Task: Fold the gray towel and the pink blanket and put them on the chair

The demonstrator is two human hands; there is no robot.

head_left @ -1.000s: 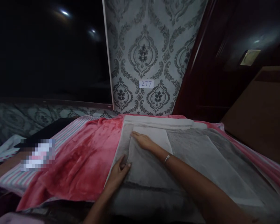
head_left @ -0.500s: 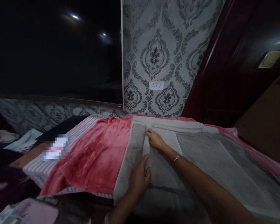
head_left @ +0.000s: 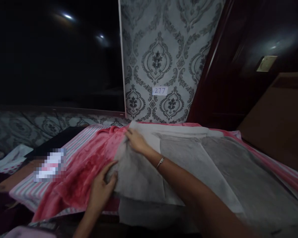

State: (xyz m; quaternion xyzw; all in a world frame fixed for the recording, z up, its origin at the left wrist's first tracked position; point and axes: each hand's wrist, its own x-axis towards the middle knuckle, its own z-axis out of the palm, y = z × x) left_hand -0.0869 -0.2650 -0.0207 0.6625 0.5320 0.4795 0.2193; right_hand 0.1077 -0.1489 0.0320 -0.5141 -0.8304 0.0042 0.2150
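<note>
A thin grey cloth with white panels (head_left: 181,158) lies spread over a red plush blanket (head_left: 86,172). At the cloth's far left corner my right hand (head_left: 136,140), with a bracelet on its wrist, is closed on the edge. Lower along that left edge is my left hand (head_left: 103,185), its thumb and fingers around a bit of the grey cloth. The section between my hands is pulled over the red blanket, and its lower edge is lifted slightly. Part of the cloth hangs down at the front.
Under the blanket is a striped cloth (head_left: 31,188), with a blurred-out item (head_left: 51,165) on it. A large dark screen (head_left: 57,59) stands at the back left. Patterned wallpaper (head_left: 156,39) bears a paper label reading 277 (head_left: 160,91). A brown carton (head_left: 278,115) is at right.
Both hands have moved left, carrying the grey cloth's edge with them over the red blanket. The fold my right hand pinched has opened out flatter. The view has shifted slightly right.
</note>
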